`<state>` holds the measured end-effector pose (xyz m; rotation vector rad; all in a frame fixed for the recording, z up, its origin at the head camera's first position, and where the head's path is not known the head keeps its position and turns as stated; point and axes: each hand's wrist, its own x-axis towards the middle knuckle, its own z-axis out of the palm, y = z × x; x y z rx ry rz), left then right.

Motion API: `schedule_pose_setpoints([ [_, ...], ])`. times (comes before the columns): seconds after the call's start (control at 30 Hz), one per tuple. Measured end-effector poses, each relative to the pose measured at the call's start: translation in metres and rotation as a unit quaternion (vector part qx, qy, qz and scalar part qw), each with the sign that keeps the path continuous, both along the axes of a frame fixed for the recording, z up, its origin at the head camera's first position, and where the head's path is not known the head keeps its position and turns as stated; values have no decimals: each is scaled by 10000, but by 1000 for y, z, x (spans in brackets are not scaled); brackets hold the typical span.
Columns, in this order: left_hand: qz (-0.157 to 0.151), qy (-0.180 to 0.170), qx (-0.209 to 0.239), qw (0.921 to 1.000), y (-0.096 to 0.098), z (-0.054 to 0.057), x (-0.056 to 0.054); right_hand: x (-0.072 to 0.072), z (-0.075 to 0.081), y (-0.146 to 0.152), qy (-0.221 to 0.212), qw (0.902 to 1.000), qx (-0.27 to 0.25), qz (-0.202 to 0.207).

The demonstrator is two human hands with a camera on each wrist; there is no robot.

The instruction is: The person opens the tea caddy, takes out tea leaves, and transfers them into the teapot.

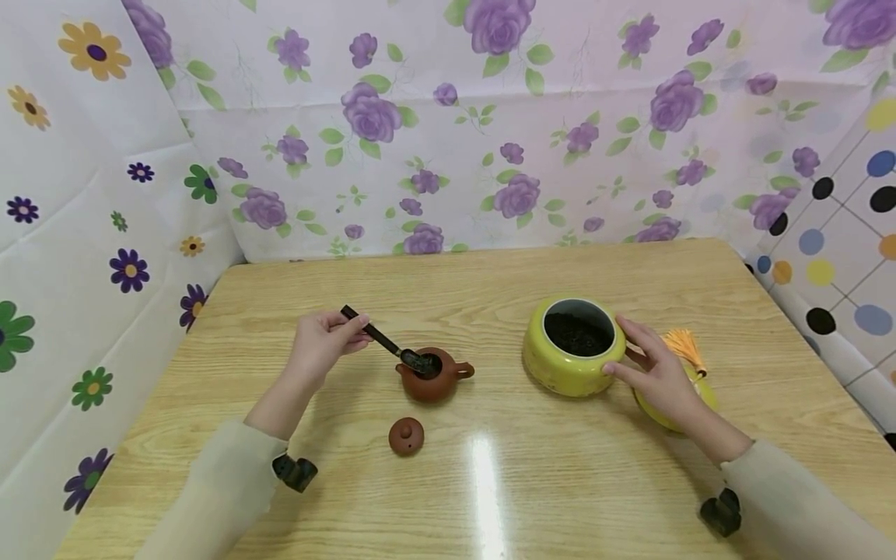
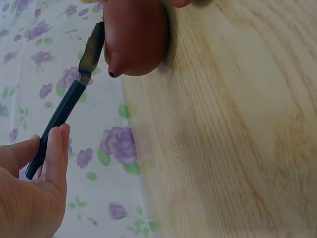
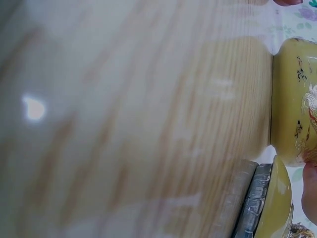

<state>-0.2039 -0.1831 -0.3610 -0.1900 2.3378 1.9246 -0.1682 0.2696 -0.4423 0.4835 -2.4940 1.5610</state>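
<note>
My left hand pinches the black handle of a tea scoop between thumb and fingers. The scoop's head, carrying dark tea leaves, lies over the open mouth of a small brown clay teapot. In the left wrist view the scoop slants up alongside the teapot, whose spout points toward the camera. With thumb and fingers spread at its side, my right hand holds a yellow ceramic jar of dark loose tea. A fingertip shows by the painted jar in the right wrist view.
The teapot's round brown lid lies on the wooden table in front of the pot. Partly hidden behind my right hand is the yellow jar lid with an orange tassel. Flowered cloth hangs behind the table.
</note>
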Motion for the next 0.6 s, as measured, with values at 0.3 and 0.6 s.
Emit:
schedule_pose_setpoints([
  [0.3,-74,394,-453,9982,6,-2,3,0,1,-1,15,10000,-14,4],
  [0.6,-256,1037,-1202,9870,19,5,11,1,2,-1,-86,10000,26,-9],
])
